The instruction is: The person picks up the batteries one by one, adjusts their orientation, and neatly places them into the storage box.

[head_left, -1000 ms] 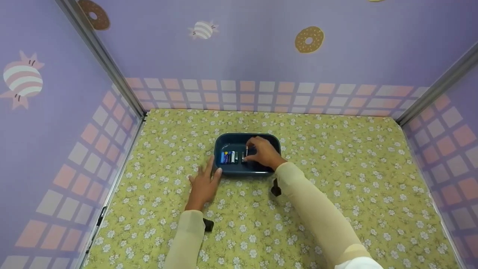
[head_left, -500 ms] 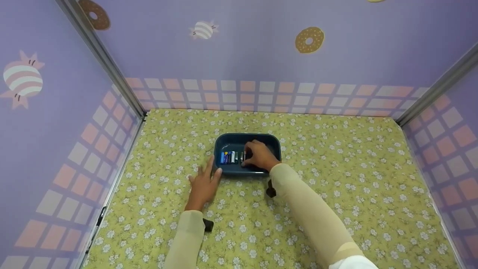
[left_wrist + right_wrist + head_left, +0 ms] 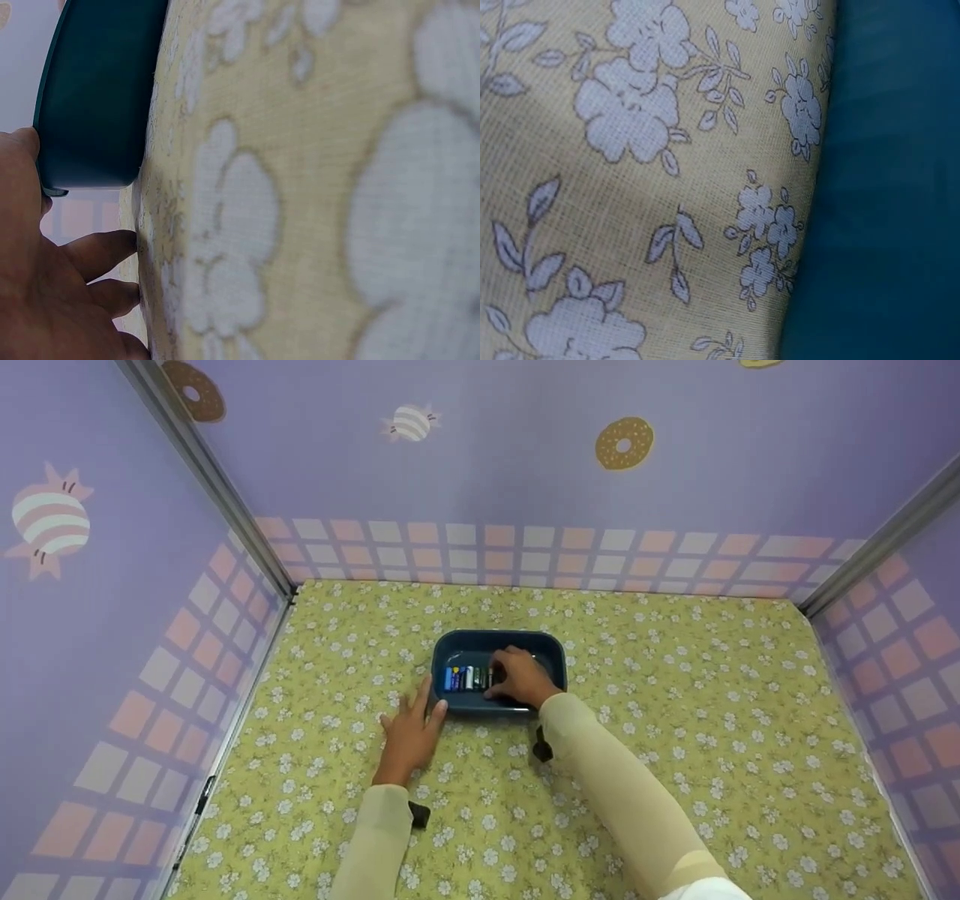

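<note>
A dark teal plastic basin (image 3: 471, 709) sits on the flowered cloth. Several batteries (image 3: 469, 678), blue, white and dark green, lie side by side in its left half. My right hand (image 3: 525, 678) reaches into the basin, thumb and fingers pinching a small dark battery (image 3: 491, 676) at the row's right end; the hand partly covers it. My left hand (image 3: 411, 733) lies at the basin's lower left corner with its fingers extended. In the left wrist view, that hand (image 3: 34, 285) has its thumb against the basin wall (image 3: 105, 90) and other fingertips on the cloth.
Yellow-green flowered cloth (image 3: 712, 720) surrounds the basin. Purple printed walls (image 3: 510, 450) close off the back and both sides, with metal posts in the corners. The right wrist view holds just cloth (image 3: 630, 187) and the basin's outer side (image 3: 885, 180).
My right hand has come down and a little left with the dark battery. The gap in the row has closed, and the batteries now lie closer together. My left hand has stayed put.
</note>
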The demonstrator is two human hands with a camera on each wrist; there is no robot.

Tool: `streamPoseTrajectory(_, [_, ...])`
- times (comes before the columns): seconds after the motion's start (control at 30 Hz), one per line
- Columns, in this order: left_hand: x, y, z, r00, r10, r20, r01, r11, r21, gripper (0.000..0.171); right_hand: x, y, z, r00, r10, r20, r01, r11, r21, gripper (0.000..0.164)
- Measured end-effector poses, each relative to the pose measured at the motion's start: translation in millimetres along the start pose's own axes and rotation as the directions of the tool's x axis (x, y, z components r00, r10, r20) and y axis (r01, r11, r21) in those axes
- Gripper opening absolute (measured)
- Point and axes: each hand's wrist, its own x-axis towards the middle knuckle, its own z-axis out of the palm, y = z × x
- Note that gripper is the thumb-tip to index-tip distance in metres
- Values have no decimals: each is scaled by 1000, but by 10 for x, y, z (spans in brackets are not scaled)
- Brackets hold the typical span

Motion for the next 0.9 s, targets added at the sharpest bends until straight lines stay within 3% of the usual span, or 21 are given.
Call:
streamPoseTrajectory(0.5, [-9, 6, 10, 1000, 1, -14, -1, 1000, -11, 68, -29, -8, -22, 999, 33, 16, -33, 999, 33, 62])
streamPoseTrajectory(0.73, [21, -19, 19, 1000, 23, -4, -23, 1000, -6, 74, -69, 24, -111, 1000, -16, -15, 17, 997, 77, 62])
streamPoseTrajectory(0.9, [34, -33, 16, 1000, 23, -8, -23, 1000, 0, 75, -129, 44, -314, 994, -73, -76, 80, 993, 91, 63])
